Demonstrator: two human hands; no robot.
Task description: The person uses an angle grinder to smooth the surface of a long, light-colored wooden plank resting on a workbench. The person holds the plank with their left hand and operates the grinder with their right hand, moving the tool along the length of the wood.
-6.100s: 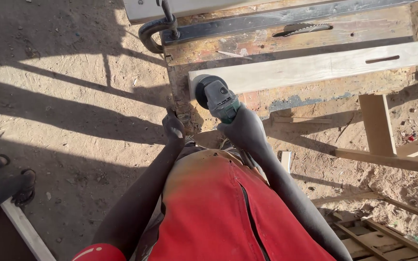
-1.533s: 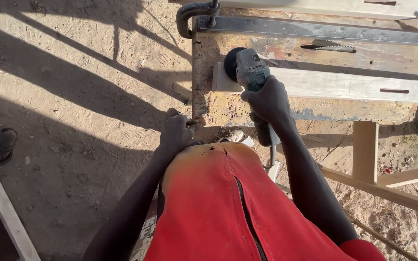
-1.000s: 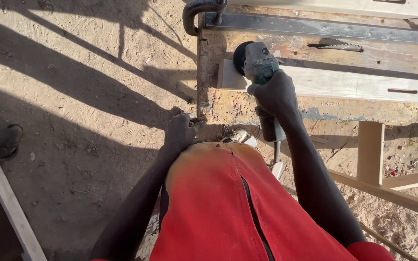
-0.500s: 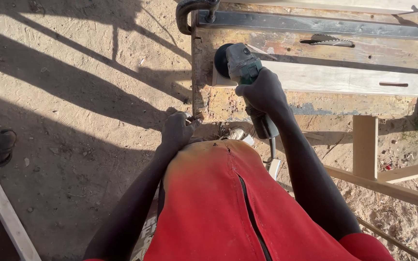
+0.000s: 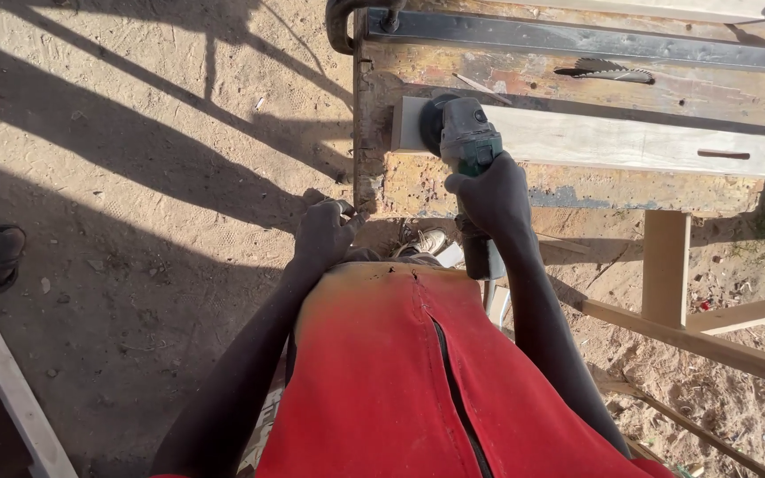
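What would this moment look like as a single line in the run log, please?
right hand: holds angle grinder at end of pale plank | left hand: at corner of workbench | saw blade: in bench slot

The grinder point(image 5: 464, 134) disc is hidden under its own head, so contact with the plank point(image 5: 630, 142) cannot be told. The right hand point(image 5: 489, 196) covers the grinder's body. The plank and desk point(image 5: 453, 190) run off the right edge. The clamp point(image 5: 347, 22) is cut by the top edge.
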